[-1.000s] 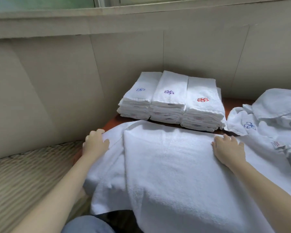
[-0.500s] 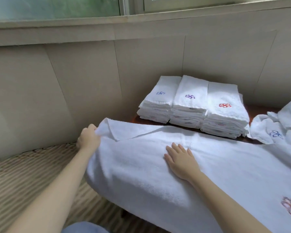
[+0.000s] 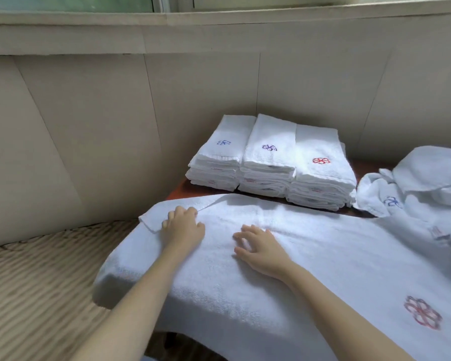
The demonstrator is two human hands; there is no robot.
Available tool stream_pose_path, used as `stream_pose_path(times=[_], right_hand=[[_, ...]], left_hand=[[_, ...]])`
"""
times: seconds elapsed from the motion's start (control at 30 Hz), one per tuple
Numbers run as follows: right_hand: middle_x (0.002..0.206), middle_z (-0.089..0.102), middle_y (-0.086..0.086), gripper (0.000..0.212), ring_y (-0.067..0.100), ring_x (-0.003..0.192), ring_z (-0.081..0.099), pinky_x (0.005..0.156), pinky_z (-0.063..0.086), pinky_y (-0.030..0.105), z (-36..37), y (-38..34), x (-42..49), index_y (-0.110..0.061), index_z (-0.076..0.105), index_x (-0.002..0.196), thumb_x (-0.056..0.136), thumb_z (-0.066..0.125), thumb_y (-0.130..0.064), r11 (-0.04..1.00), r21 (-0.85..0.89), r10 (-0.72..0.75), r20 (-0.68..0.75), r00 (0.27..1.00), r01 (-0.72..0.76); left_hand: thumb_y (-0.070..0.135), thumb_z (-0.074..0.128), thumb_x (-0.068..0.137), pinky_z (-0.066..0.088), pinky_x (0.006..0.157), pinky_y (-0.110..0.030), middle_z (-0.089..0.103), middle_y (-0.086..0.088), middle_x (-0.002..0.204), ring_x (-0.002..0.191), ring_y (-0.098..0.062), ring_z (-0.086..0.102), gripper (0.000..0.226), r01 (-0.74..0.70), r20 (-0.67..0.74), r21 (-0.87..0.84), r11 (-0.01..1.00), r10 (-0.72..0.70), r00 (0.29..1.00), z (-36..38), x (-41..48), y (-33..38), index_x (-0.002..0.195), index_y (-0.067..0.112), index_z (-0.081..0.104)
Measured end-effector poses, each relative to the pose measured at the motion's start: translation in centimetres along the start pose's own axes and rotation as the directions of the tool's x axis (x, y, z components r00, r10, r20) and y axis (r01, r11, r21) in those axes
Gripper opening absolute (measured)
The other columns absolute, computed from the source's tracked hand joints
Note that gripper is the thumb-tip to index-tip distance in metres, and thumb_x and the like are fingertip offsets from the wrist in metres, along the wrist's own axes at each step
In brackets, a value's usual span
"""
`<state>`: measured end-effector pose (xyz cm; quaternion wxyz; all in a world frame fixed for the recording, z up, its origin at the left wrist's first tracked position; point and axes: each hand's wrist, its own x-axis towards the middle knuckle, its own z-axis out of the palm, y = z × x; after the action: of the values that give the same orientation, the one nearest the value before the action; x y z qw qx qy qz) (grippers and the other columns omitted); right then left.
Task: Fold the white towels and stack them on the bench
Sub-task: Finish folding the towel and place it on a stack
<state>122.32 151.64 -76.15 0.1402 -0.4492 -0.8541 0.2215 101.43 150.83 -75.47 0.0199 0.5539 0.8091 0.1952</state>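
Head view: a white towel lies spread over the bench, in front of three folded stacks.
Left hand, moved inward, curls on the corner flap; right hand presses flat, fingers apart: folding underway.

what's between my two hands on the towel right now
Only bare white towel: in the head view, no other thing lies on the stretch between the left hand and the right hand.
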Motion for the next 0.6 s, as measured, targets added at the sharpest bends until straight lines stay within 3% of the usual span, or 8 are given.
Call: stream_pose_path(times=[0.07, 0.13, 0.27, 0.33, 0.4, 0.5, 0.6], right_hand=[[0.138, 0.049, -0.005, 0.036, 0.010, 0.130, 0.040, 0.107, 0.027, 0.025, -1.6, 1.4, -1.3, -0.027, 0.057, 0.126, 0.096, 0.046, -0.043, 0.993, 0.119, 0.017, -0.039, 0.999, -0.012], [0.126, 0.056, -0.003, 0.029, 0.013, 0.120, 0.049, 0.100, 0.034, 0.022, -3.8, 4.0, -3.1, -0.022, 0.061, 0.119, 0.097, 0.049, -0.036, 0.999, 0.041, 0.030, -0.063, 0.998, -0.027], [0.133, 0.051, 0.000, 0.030, 0.016, 0.126, 0.043, 0.096, 0.030, 0.022, -9.1, 11.4, -7.9, -0.021, 0.057, 0.124, 0.097, 0.048, -0.030, 0.957, -0.155, 0.228, -0.117, 0.967, -0.245], [0.137, 0.049, -0.001, 0.032, 0.017, 0.128, 0.043, 0.100, 0.034, 0.027, -11.3, 15.1, -10.6, -0.023, 0.055, 0.127, 0.097, 0.045, -0.032, 0.881, -0.227, 0.380, -0.185, 0.906, -0.416], [0.134, 0.054, 0.001, 0.031, 0.020, 0.123, 0.048, 0.101, 0.038, 0.030, -12.7, 18.0, -13.0, -0.018, 0.058, 0.124, 0.097, 0.045, -0.028, 0.825, -0.193, 0.462, -0.314, 0.830, -0.532], [0.124, 0.061, 0.003, 0.028, 0.023, 0.117, 0.053, 0.095, 0.040, 0.031, -13.0, 19.4, -13.9, -0.014, 0.062, 0.116, 0.097, 0.043, -0.020, 0.809, -0.125, 0.469, -0.450, 0.760, -0.574], [0.122, 0.055, 0.003, 0.035, 0.024, 0.114, 0.051, 0.085, 0.044, 0.035, -12.6, 19.1, -12.7, -0.018, 0.047, 0.131, 0.099, 0.036, -0.023, 0.744, -0.245, 0.453, -0.499, 0.739, -0.621]], left_hand=[[0.030, 0.047, 0.090, 0.033, 0.096, -0.036, 0.047, -0.003, 0.127, 0.118, -0.024, 0.041, 0.033, -0.035, 0.021, -0.034, 0.999, 0.035, 0.999, 1.2, -0.1, 2.6, 0.122, 0.023, 0.052], [0.031, 0.046, 0.092, 0.033, 0.098, -0.035, 0.045, -0.003, 0.130, 0.121, -0.024, 0.040, 0.033, -0.119, 0.077, -0.060, 0.991, 0.123, 0.989, 2.2, -0.1, 5.2, 0.123, 0.023, 0.051], [0.027, 0.045, 0.093, 0.034, 0.097, -0.035, 0.044, -0.003, 0.130, 0.120, -0.025, 0.039, 0.032, -0.239, 0.172, -0.141, 0.961, 0.261, 0.950, 4.0, 0.1, 10.6, 0.124, 0.022, 0.050], [0.022, 0.044, 0.093, 0.034, 0.096, -0.034, 0.045, -0.004, 0.128, 0.118, -0.026, 0.040, 0.032, -0.252, 0.168, -0.158, 0.955, 0.278, 0.946, 5.2, 0.0, 13.1, 0.124, 0.020, 0.050], [0.017, 0.042, 0.093, 0.033, 0.095, -0.035, 0.046, -0.004, 0.127, 0.116, -0.026, 0.041, 0.033, -0.255, 0.155, -0.165, 0.953, 0.280, 0.947, 6.4, -0.2, 15.4, 0.125, 0.020, 0.050], [0.010, 0.039, 0.091, 0.034, 0.093, -0.035, 0.049, -0.004, 0.125, 0.113, -0.026, 0.043, 0.040, -0.290, 0.085, -0.156, 0.944, 0.306, 0.948, 7.7, -0.2, 18.1, 0.127, 0.023, 0.049], [0.004, 0.039, 0.089, 0.041, 0.086, -0.037, 0.046, -0.007, 0.123, 0.106, -0.027, 0.047, 0.048, -0.294, 0.048, -0.175, 0.940, 0.306, 0.951, 8.4, 0.3, 19.2, 0.133, 0.020, 0.045]])
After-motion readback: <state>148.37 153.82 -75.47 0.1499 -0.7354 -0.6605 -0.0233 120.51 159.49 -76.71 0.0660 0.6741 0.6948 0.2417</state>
